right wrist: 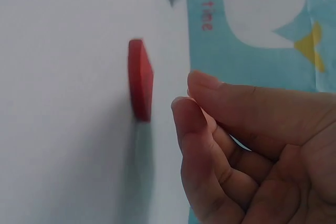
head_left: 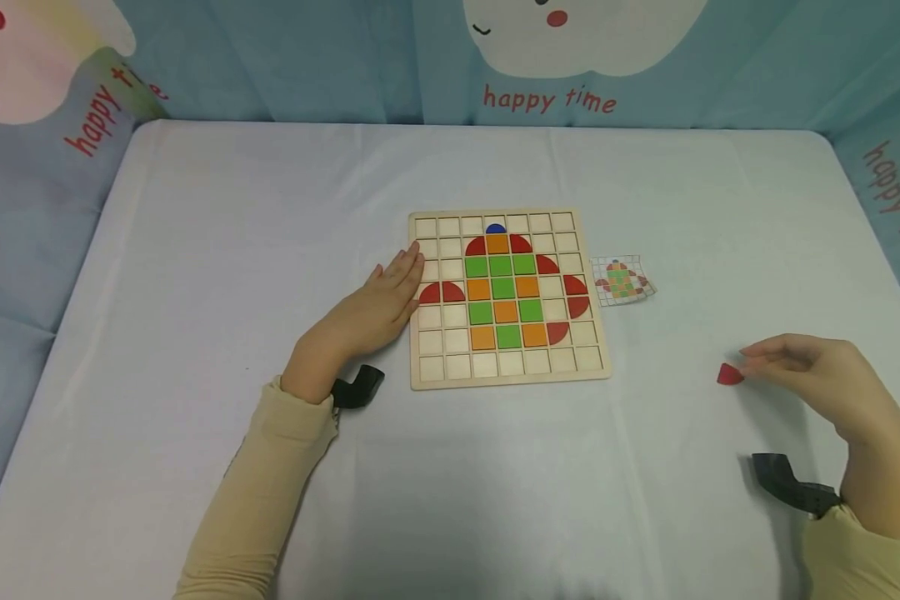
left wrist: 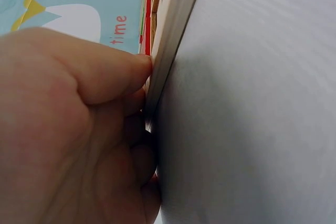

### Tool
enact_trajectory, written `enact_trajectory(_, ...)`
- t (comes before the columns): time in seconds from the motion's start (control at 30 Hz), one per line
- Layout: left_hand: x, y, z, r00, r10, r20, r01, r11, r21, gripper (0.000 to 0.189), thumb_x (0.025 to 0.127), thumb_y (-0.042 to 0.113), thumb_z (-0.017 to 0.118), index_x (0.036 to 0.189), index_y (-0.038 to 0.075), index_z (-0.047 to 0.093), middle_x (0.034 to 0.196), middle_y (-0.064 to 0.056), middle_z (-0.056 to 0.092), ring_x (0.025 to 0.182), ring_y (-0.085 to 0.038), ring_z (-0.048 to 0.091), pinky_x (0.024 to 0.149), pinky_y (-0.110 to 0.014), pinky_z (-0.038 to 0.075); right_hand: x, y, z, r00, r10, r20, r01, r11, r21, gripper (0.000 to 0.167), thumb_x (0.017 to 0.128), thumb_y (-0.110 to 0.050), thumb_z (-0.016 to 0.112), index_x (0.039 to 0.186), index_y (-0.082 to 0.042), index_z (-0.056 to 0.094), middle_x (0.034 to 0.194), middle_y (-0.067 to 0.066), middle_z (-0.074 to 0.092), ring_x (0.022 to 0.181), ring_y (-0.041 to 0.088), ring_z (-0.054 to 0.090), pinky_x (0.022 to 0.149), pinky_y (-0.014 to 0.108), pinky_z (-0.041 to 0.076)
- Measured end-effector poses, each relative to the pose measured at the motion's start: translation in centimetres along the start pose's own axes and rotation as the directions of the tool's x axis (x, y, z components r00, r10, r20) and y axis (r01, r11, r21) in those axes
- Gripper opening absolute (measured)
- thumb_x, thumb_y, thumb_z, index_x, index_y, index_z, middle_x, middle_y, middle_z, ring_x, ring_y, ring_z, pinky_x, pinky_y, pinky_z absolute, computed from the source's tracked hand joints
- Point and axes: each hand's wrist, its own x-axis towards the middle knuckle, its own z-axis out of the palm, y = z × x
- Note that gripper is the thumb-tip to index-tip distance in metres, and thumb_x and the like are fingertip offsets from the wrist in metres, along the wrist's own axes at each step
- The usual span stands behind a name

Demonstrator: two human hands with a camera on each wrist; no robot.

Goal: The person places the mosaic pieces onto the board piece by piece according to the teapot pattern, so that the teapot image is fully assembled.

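A square wooden grid board (head_left: 510, 384) lies in the middle of the table, with green and orange squares, rounded red pieces and a blue half circle in its cells. My left hand (head_left: 378, 302) rests along its left edge, fingers stretched out. In the left wrist view the thumb tip (left wrist: 140, 65) touches the board's rim. To the right lies a loose red piece (head_left: 729, 374) with a curved edge. Close beside it is my right hand (head_left: 825, 379), fingers loosely bent. The right wrist view shows a gap between the red piece (right wrist: 139, 80) and the fingertips (right wrist: 189, 111).
A small paper card (head_left: 621, 280) printed with a coloured pattern lies at the board's right edge. Black wrist mounts (head_left: 358, 387) stick out from both wrists. A blue printed curtain (head_left: 330, 67) hangs around the white table (head_left: 270, 192).
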Motion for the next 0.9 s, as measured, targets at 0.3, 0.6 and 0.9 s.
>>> enact_trajectory(0.3,-0.1,-0.1,-0.1,1.000,-0.018,0.007,0.018,1.000,0.001,0.060,0.103,0.021,0.033,0.150,0.001,0.002,0.157,-0.011,-0.009,0.143,-0.024,-0.004,0.115,-0.044,0.004,-0.1,1.0,0.2,1.000,-0.008,-0.018,0.008,1.000,-0.024,0.044,0.086,-0.033,0.070,0.113,0.001,0.062,0.085,-0.009,0.071,0.085,-0.017,0.044,0.068,0.016,0.033)
enact_trajectory(0.6,-0.1,-0.1,0.0,1.000,0.000,-0.001,0.000,1.000,-0.004,0.059,0.103,0.020,0.033,0.150,0.000,0.003,0.157,-0.012,-0.009,0.143,-0.026,-0.003,0.115,-0.044,0.004,0.4,0.2,0.9,0.997,-0.070,-0.025,0.068,0.995,-0.075,0.040,0.082,-0.026,0.075,0.109,0.001,0.065,0.081,-0.003,0.071,0.075,-0.015,0.047,0.062,0.012,0.036)
enact_trajectory(0.9,-0.1,0.1,-0.1,1.000,0.003,0.000,-0.003,1.000,-0.008,0.059,0.103,0.020,0.033,0.150,0.000,0.003,0.157,-0.012,-0.008,0.144,-0.025,-0.002,0.115,-0.044,0.004,1.0,-0.5,1.8,0.997,-0.071,-0.013,0.068,0.987,-0.148,0.041,0.082,-0.026,0.075,0.109,0.003,0.065,0.093,0.016,0.070,0.080,-0.002,0.056,0.067,0.031,0.044)
